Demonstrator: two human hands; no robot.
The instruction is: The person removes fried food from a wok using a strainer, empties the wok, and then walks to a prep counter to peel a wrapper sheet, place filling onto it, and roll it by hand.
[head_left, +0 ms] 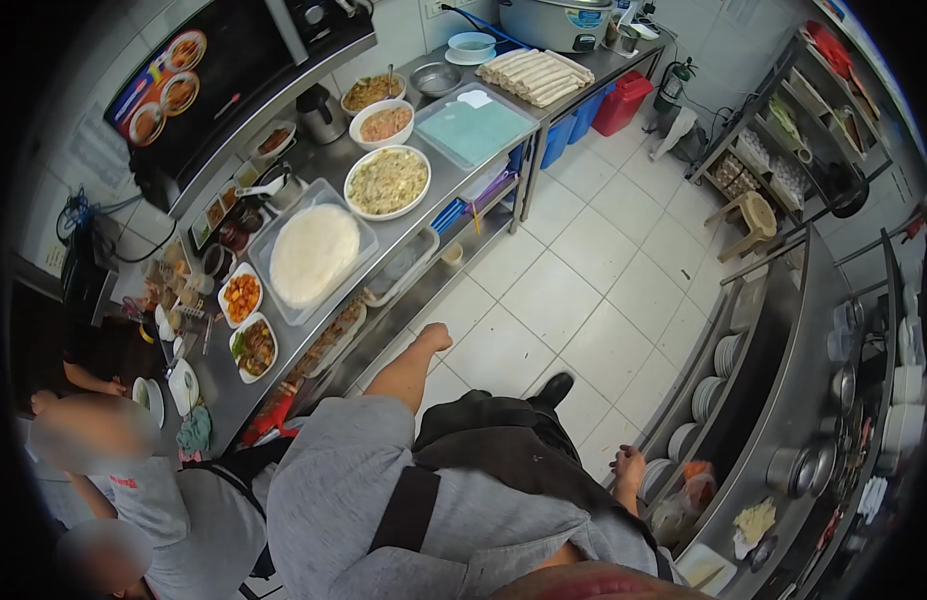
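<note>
White tiles (549,290) lie beneath our left hand (437,337), its fingers folded under and out of sight, so we cannot tell whether they close on anything. Our right hand (629,468) hangs with fingers loosely bent and apart, holding nothing that we can see; just beside it, plates (706,398) stand stacked on a low shelf, near a plastic bag (696,488). To our left runs a steel counter (224,395). On it a clear tub (372,240) holds a pale round mass (316,256), with two dishes (247,378) of food on one side and a bowl (389,216) of chopped food on the other. Farther along we see a blue-green sheet (469,135) in a tray, then piled rolls (539,76) near a cooker (554,25). A red bin (624,103) stands on the floor beyond. Behind our left shoulder are co-workers in grey shirts.
</note>
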